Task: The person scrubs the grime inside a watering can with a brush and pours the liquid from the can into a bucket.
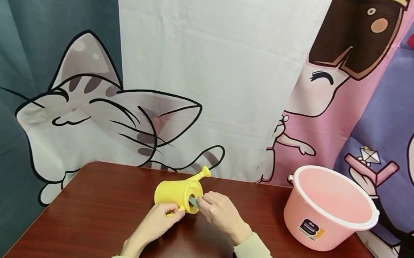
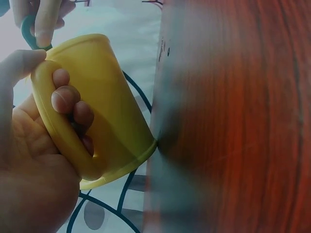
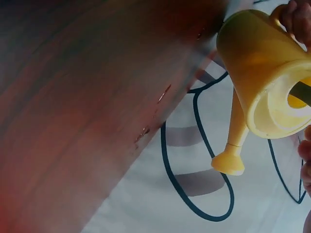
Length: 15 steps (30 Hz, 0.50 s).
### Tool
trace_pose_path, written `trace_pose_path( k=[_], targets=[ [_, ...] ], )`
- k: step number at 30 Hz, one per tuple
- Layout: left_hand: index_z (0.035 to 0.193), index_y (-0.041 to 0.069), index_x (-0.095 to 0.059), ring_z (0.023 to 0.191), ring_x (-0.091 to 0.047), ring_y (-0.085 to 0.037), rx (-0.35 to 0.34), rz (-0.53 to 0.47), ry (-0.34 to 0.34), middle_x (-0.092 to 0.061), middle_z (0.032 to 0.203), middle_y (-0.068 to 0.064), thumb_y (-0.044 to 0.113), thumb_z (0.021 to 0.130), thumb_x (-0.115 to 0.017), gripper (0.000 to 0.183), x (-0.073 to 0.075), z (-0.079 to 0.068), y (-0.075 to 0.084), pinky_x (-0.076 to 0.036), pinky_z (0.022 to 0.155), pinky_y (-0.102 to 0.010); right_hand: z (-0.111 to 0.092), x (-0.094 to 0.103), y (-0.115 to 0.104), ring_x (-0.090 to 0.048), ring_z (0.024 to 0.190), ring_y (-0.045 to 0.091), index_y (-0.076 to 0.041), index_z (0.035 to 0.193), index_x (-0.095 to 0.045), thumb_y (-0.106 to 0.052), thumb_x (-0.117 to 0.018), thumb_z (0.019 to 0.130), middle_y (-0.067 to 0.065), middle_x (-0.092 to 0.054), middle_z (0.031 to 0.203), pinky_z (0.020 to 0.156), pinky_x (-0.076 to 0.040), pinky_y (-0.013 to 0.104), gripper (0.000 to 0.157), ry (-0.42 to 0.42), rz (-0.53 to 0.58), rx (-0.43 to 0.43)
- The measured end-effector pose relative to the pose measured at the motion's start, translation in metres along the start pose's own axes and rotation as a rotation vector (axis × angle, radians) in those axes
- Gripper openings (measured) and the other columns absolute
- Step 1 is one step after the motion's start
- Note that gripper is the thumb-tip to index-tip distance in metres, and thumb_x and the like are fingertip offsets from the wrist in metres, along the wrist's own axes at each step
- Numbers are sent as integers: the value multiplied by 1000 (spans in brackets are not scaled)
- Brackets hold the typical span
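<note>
A yellow watering can [image 1: 171,193] is tipped onto its side above the table, its open top facing right and its spout pointing up and away. My left hand [image 1: 157,225] grips the can's handle, with fingers passing through the loop in the left wrist view. My right hand [image 1: 222,215] pinches a dark green tool [image 1: 193,201] whose far end reaches into the can's opening. In the left wrist view a curved, ring-like part of this tool [image 2: 27,33] shows by the fingers. The tool's inner end is hidden inside the can, so its kind is unclear.
A pink bucket [image 1: 295,215] with a white rim stands at the right side of the brown wooden table [image 1: 96,211]. Small shiny marks [image 3: 164,94] dot the tabletop in the right wrist view. Cartoon-printed cloth [image 1: 210,57] hangs behind the table's back edge.
</note>
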State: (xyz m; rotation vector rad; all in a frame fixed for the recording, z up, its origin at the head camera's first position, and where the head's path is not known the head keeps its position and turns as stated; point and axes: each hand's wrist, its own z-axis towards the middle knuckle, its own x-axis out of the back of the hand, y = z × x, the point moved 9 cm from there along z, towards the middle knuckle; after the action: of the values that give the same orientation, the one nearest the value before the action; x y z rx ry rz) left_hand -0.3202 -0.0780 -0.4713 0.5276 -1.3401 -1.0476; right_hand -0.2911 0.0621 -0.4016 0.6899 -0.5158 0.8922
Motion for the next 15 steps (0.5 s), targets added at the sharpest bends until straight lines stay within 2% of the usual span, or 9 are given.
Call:
trace_pose_path(
  k=[5,10,15],
  targets=[
    [66,18,-52,49,-35,-4,-8,6,8,-35,55,10,37,94,-64,36,0,1,0,-31,50,-21,-1,-2,5,-41,59,13,-9,85,-64,-5,-59,90,-3,-43,69,52,-36,23,8,54,27,-45],
    [65,19,-52,50,-35,-4,-20,8,28,-36,55,9,37,94,-64,36,3,2,1,-31,50,-21,-1,-1,13,-44,61,13,-11,87,-64,-8,-68,89,-3,-45,71,54,-39,24,4,47,2,-101],
    [65,20,-53,51,-37,-5,-6,3,12,-36,55,10,38,94,-64,36,3,0,1,-33,51,-22,-6,10,11,-47,61,12,-9,89,-68,-11,-64,92,-3,-50,72,53,-41,23,5,86,8,-82]
  ],
)
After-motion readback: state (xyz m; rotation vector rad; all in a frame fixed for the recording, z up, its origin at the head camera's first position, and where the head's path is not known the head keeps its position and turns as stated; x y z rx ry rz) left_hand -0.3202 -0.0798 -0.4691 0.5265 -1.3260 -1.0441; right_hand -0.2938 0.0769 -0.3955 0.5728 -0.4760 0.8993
